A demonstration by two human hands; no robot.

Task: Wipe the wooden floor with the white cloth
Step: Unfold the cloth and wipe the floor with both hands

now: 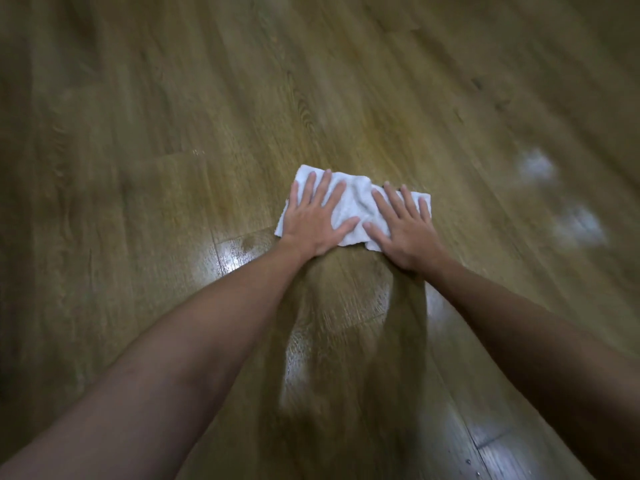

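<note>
Hands, left (313,223) and right (403,230), lay flat with fingers spread, pressing the cloth (353,206) onto the floor (173,98). Boards nearest the person shone wet; pale spots (535,166) to the right remained, so wiping appeared unfinished.

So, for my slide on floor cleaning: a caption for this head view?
Both hands, left and right, press a white cloth flat on the wooden floor.

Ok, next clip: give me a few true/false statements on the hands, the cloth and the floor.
1. Both hands press flat on the white cloth. True: left hand, right hand.
2. The cloth is bunched in one fist. False: it lies spread under open fingers.
3. The wooden floor shows shiny patches near the arms. True.
4. The cloth is blue. False: it is white.
</note>
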